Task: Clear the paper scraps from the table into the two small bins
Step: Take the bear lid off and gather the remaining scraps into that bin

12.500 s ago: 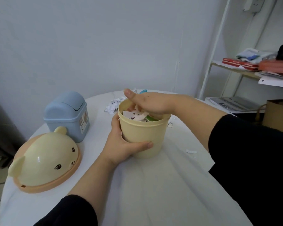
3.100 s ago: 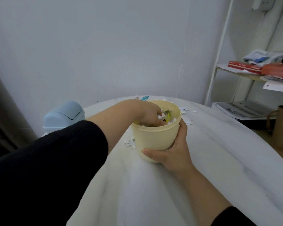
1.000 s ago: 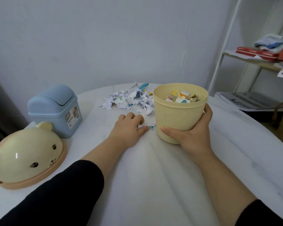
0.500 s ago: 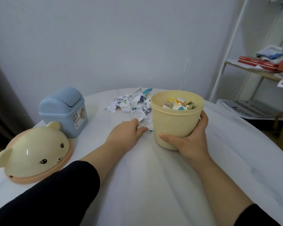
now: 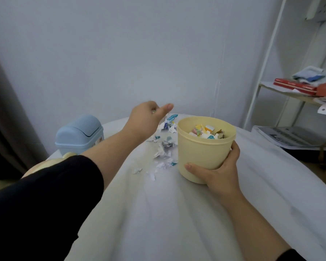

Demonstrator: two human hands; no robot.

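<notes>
The cream-yellow round plastic bin [image 5: 203, 153] is gripped low on its wall by the right hand [image 5: 220, 172], with the thumb on the near side and the fingers curled round the far right side. The left hand [image 5: 146, 120] is held raised in the air, left of that bin's rim. It is seen from the back, with the thumb stretched out and the fingers curled under. Whether anything is pinched in them cannot be told. The bin is nearly filled with torn coloured paper pieces [image 5: 207, 131]. Loose white and blue printed paper scraps [image 5: 164, 147] are strewn on the white cloth-covered table [image 5: 158, 213] just left of the bin. Farther left of the bin a pale blue plastic swing-lid bin [image 5: 79, 132] is stood, and a cream bear-shaped lid [image 5: 69, 155] is mostly hidden behind the black sleeve [image 5: 45, 194]. Right of the bin, a white metal shelf [image 5: 299, 97] is loaded with red books [image 5: 294, 86].
</notes>
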